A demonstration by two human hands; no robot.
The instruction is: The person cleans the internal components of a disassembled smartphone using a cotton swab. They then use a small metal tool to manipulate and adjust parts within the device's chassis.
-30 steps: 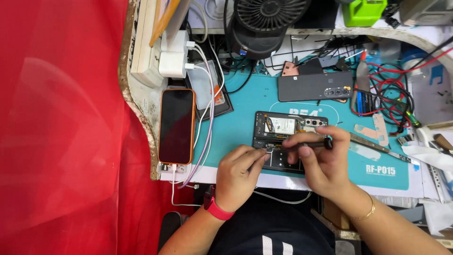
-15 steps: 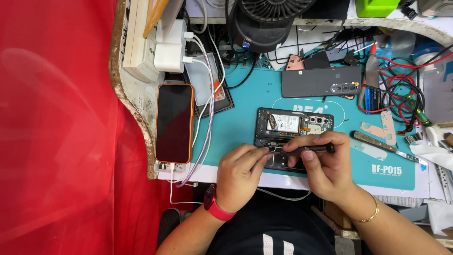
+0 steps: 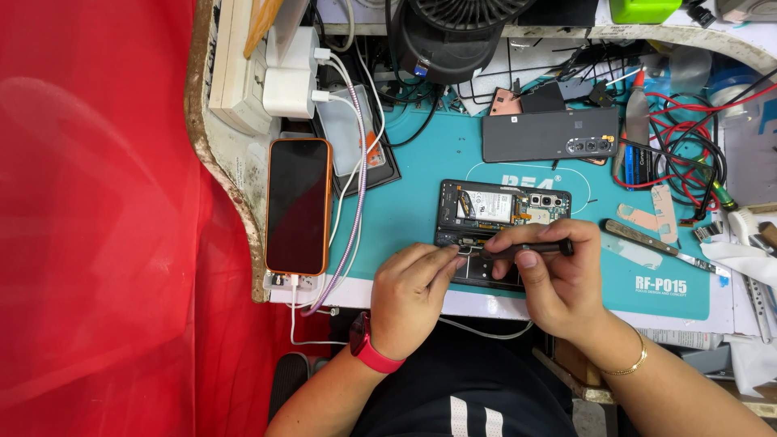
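A red cloth hangs along the left edge. Beside it, on the worn rim of the desk, lies an orange-cased smartphone with a dark screen, a white cable plugged into its near end. White chargers sit further back.

On the teal rubber work mat lies the opened black smartphone with its back cover off, flat and face down, battery and small boards bare. It looks light and stiff, yet fragile inside: thin ribbon cables and tiny connectors tear easily, so it is best held by its outer frame, never by the inner parts.

The left hand, with a red wristband, rests on the phone's near left part, its fingers curled together and pressing on something small there; what, I cannot tell. The right hand has its fingers clamped round a slim black hand tool, held crosswise with its tip at the phone's near edge.

Further back lies a detached dark grey back cover; to the right, a metal spudger and a tangle of red and black wires.
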